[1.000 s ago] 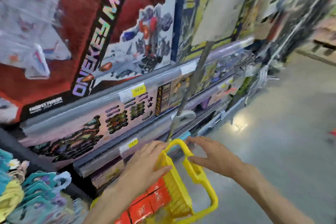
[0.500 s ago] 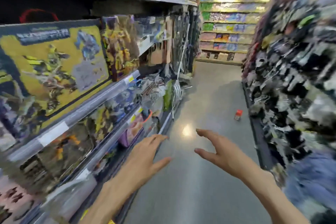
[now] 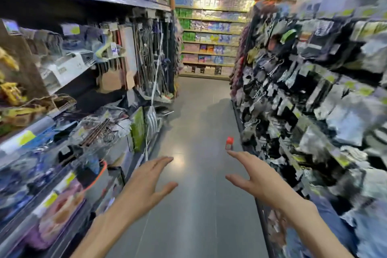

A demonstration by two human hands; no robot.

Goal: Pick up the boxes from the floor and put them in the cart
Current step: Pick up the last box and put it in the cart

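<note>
A small red box with a pale lower half (image 3: 229, 142) stands on the smooth grey aisle floor (image 3: 199, 205), close to the foot of the right-hand rack of hanging dark packets (image 3: 303, 100) and well ahead of us. It is too blurred for us to read its faces or tell whether it sits square. Nearer the camera, our left hand (image 3: 144, 186) and right hand (image 3: 259, 182) are held out at mid-height, each with fingers spread and thumb apart, holding nothing. The right hand's index fingertip lies just below the box in the view, yet the box is clearly farther off and untouched. The left-hand shelves of mixed packaged goods (image 3: 69, 94) border the aisle; a far wall of pastel cartons (image 3: 209, 33) closes it. No cart appears in this view.

We judge the step in hand to be the approach. To do it well, we should walk up along the right side, crouch beside the rack's base, and take the box across its two opposite sides, minding the packets that overhang it.
</note>
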